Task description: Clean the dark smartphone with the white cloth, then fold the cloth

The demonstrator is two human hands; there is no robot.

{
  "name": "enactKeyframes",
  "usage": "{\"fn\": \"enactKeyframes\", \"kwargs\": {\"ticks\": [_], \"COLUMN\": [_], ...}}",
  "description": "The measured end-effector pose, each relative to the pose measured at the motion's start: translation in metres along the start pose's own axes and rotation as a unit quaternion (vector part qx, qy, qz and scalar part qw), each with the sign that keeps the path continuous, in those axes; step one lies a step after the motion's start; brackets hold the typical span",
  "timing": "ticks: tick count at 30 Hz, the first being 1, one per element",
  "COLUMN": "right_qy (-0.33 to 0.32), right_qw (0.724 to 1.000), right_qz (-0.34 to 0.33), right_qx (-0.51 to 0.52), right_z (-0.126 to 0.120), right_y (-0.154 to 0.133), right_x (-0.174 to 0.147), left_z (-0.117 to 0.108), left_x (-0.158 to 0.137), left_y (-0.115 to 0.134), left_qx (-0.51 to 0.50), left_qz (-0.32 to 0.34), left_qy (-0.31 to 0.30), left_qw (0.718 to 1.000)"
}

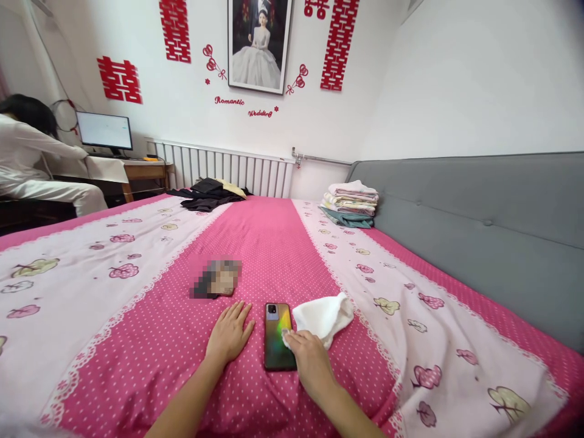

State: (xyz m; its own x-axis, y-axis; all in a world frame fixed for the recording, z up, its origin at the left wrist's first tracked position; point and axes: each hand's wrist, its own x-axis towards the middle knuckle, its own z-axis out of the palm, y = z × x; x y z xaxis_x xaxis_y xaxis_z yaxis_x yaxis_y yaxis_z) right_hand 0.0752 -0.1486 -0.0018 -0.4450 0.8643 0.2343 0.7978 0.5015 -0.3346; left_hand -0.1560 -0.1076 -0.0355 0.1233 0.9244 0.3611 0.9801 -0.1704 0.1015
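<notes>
Looking from the head camera: high on the wall, a dark picture frame (287, 52) holding a photo of a person in a white gown, with a second figure beside, cut off by the top edge along with the upper ends of the red paper cutouts (175, 30). At far left, a seated person in white (27, 152), partly lost past the picture's edge, bent over a desk beside a monitor (104, 130) with on-screen marks too small to read. On the far part of the bed, a dark heap of clothes (212, 193), hard to separate into pieces, and by the grey headboard (456, 213) a stack of folded cloths (351, 201). Nearer, on the pink dotted strip of the bedspread (173, 340), a small item (216, 278) blotted out by coarse squares, impossible to identify. Close in, a phone (276, 350) lying back up, camera end away, part of the right edge hidden. To the left of it, near but apart, the left hand (228, 334), palm down on the bedspread, fingers loosely spread. Across the phone's right side, the right hand (312, 362), thumb and fingertips pinching a pale wad (286, 338) against the phone. Cannot tell the wad from a corner of the white cloth (325, 316) just beside, partly covered by that hand.
</notes>
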Motion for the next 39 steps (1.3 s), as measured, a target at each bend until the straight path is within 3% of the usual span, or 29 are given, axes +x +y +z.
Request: {"fn": "enactKeyframes", "kwargs": {"ticks": [11,26,33,39], "right_qy": [0.03,0.053,0.179,0.22], "right_qw": [0.981,0.968,0.92,0.926], "right_qz": [-0.172,-0.244,-0.349,-0.306], "right_qx": [0.086,0.012,-0.016,-0.005], "right_z": [0.001,0.02,0.038,0.047], "right_y": [0.021,0.001,-0.016,-0.028], "right_x": [-0.033,-0.016,0.001,0.003], "left_z": [0.0,-0.001,0.0,0.001], "left_x": [-0.001,-0.002,-0.002,-0.004], "left_y": [0.0,0.002,0.003,0.003], "left_qx": [0.0,0.002,-0.001,0.002], "left_qz": [-0.004,-0.001,0.0,0.001], "left_qy": [0.002,-0.004,-0.006,-0.001], "left_qw": [1.0,1.0,1.0,1.0]}}
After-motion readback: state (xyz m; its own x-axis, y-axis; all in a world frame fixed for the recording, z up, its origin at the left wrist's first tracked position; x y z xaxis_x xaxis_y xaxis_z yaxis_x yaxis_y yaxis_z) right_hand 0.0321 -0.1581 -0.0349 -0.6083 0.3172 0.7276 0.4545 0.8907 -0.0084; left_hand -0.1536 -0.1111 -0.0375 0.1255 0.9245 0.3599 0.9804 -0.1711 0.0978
